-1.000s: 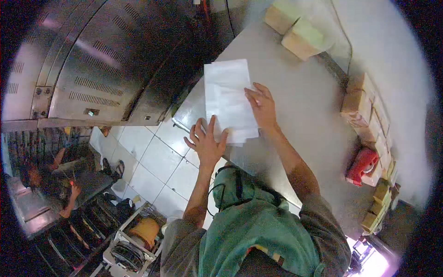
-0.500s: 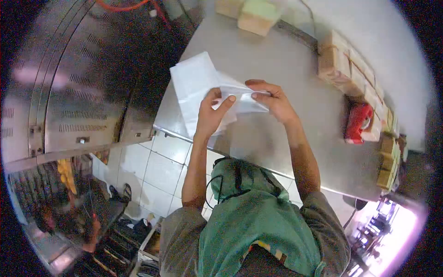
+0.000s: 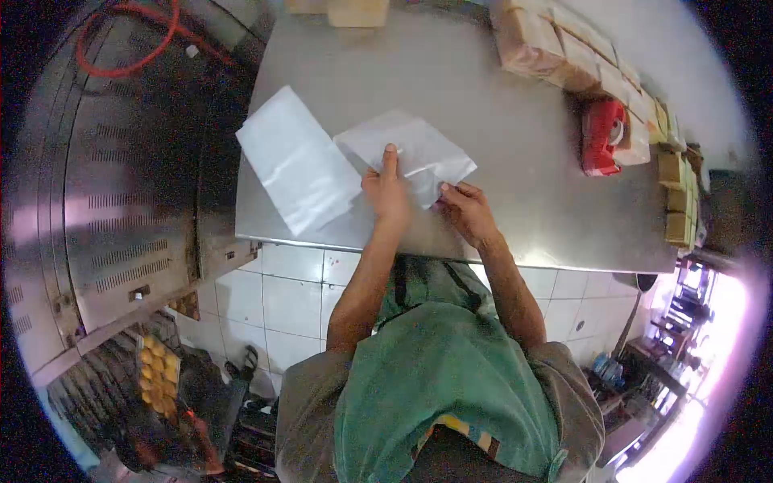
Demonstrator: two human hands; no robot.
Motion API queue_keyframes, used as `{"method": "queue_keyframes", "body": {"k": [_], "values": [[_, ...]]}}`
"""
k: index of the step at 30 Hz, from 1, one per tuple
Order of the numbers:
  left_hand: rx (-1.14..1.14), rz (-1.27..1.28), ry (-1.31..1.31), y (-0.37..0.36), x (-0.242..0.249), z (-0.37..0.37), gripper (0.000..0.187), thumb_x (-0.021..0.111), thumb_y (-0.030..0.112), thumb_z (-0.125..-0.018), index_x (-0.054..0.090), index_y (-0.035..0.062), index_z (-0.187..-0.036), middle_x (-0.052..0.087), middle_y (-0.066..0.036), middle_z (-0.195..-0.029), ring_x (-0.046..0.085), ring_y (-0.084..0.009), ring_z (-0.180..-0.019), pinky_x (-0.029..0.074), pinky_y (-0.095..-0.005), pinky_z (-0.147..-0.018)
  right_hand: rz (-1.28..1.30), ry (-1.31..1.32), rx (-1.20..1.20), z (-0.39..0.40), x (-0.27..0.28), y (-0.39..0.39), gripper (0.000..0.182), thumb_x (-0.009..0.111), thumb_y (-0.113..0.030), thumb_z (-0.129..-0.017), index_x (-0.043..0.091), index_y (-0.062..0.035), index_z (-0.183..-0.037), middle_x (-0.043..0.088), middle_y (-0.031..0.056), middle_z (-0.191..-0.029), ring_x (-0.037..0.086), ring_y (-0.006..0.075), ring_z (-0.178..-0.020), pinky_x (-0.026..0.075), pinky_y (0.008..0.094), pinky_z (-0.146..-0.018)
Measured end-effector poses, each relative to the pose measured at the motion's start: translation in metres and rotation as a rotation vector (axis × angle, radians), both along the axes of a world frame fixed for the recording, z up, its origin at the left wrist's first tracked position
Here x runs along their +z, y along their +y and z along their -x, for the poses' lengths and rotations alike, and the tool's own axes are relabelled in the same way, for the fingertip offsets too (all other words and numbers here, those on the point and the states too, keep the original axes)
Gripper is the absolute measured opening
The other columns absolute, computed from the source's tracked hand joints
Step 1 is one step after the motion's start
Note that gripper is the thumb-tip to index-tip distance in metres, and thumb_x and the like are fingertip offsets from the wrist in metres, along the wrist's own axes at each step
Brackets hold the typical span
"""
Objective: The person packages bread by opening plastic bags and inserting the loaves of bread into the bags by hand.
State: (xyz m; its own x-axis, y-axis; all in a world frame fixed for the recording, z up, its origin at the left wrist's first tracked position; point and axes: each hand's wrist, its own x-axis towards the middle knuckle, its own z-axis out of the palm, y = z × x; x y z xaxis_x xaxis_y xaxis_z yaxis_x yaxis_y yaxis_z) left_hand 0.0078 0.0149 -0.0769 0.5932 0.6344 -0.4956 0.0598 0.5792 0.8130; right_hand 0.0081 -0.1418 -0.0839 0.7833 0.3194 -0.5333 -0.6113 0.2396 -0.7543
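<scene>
My left hand point(image 3: 387, 190) presses its forefinger onto a thin clear plastic bag point(image 3: 415, 147) lying on the steel table point(image 3: 499, 153). My right hand point(image 3: 466, 211) pinches the near corner of that same bag. A stack of white plastic bags point(image 3: 296, 167) lies flat on the table just left of my left hand, apart from the single bag.
A red tape dispenser point(image 3: 600, 135) stands at the table's right side. Rows of wrapped tan blocks point(image 3: 564, 50) line the far and right edges. A steel oven wall point(image 3: 121, 161) with a red hose point(image 3: 129, 56) lies left. White tiles run below the table's near edge.
One bag has been pulled off the stack and laid to its right. Both hands came down with it onto the table. The view has swung left and up.
</scene>
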Motion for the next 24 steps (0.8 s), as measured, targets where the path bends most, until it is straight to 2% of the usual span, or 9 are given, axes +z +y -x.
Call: {"method": "queue_keyframes", "body": {"k": [3,7,8,10,12,15,19,21,24], "values": [[-0.097,-0.161,0.022,0.002,-0.002,0.006,0.033,0.073,0.032,-0.084,0.057,0.0034,-0.082,0.052,0.003,-0.07,0.045,-0.0113,-0.062,0.04,-0.031,-0.056,0.278,-0.099,0.082,-0.007,0.005,-0.013,0.02,0.069,-0.022,-0.087,0.064,-0.0033,-0.089,0.064,0.0032,-0.081,0.06,0.0131,-0.074,0.049,0.0251,-0.067],[0.071,-0.614,-0.007,-0.007,0.006,0.022,0.033,0.073,0.03,-0.083,0.059,0.0017,-0.092,0.054,0.001,-0.073,0.048,-0.0131,-0.067,0.042,-0.0309,-0.063,0.37,-0.306,-0.015,-0.013,0.029,-0.008,0.024,0.071,-0.026,-0.085,0.066,-0.0027,-0.085,0.061,0.0008,-0.07,0.053,0.01,-0.061,0.044,0.0267,-0.057],[-0.005,-0.817,-0.019,-0.009,0.021,0.031,0.032,0.073,0.029,-0.084,0.06,0.002,-0.096,0.056,-0.002,-0.075,0.05,-0.0131,-0.069,0.042,-0.0293,-0.064,0.404,-0.409,0.001,-0.012,0.045,-0.002,0.028,0.072,-0.029,-0.084,0.066,-0.0021,-0.084,0.06,0.0018,-0.068,0.051,0.0109,-0.06,0.044,0.0292,-0.056],[-0.344,-0.841,-0.027,-0.012,0.052,0.04,0.031,0.073,0.027,-0.083,0.061,0.0026,-0.098,0.056,-0.001,-0.075,0.051,-0.0128,-0.07,0.042,-0.0287,-0.065,0.498,-0.588,0.107,-0.01,0.042,-0.002,0.031,0.074,-0.031,-0.081,0.066,-0.0016,-0.082,0.06,0.0038,-0.067,0.05,0.0125,-0.059,0.044,0.0319,-0.056],[-0.85,-0.462,-0.029,-0.013,0.07,0.037,0.03,0.074,0.027,-0.083,0.06,0.003,-0.093,0.051,0.003,-0.07,0.047,-0.012,-0.066,0.043,-0.0304,-0.064,0.624,-0.749,0.28,-0.011,0.012,-0.009,0.029,0.075,-0.029,-0.079,0.064,-0.0016,-0.08,0.061,0.006,-0.068,0.051,0.0137,-0.06,0.045,0.0323,-0.057],[-0.752,-0.328,-0.078,-0.004,0.055,0.03,0.025,0.071,0.022,-0.084,0.056,0.003,-0.084,0.053,0.002,-0.07,0.048,-0.0084,-0.063,0.043,-0.0235,-0.061,0.546,-0.666,0.394,-0.014,0.064,-0.007,0.029,0.076,-0.026,-0.077,0.057,-0.0033,-0.072,0.057,0.0068,-0.066,0.05,0.0137,-0.063,0.044,0.0317,-0.058],[-0.607,-0.517,-0.203,0.036,0.041,0.028,0.016,0.067,0.011,-0.084,0.053,0.0024,-0.085,0.056,-0.003,-0.073,0.053,-0.0113,-0.068,0.046,-0.0255,-0.066,0.453,-0.746,0.118,-0.028,0.066,-0.043,0.035,0.073,-0.008,-0.079,0.042,-0.0094,-0.063,0.039,-0.0049,-0.063,0.036,0.0068,-0.061,0.03,0.0251,-0.052],[-0.64,-0.825,-0.102,0.035,0.046,0.022,0.014,0.065,0.006,-0.082,0.055,0.0023,-0.091,0.057,-0.006,-0.077,0.055,-0.0162,-0.072,0.047,-0.0293,-0.07,0.649,-0.754,0.043,-0.03,0.069,-0.054,0.032,0.072,-0.007,-0.08,0.044,-0.0085,-0.066,0.04,-0.0043,-0.064,0.037,0.0072,-0.062,0.032,0.0249,-0.053],[-0.559,-1.29,-0.095,0.011,0.07,0.011,0.029,0.062,0.0,-0.078,0.057,0.0044,-0.107,0.059,-0.012,-0.084,0.06,-0.0285,-0.081,0.048,-0.0374,-0.078,0.645,-0.893,0.115,-0.032,0.088,-0.056,0.029,0.072,-0.014,-0.078,0.046,-0.0033,-0.069,0.047,0.0076,-0.064,0.045,0.0193,-0.058,0.041,0.0347,-0.055]]}}
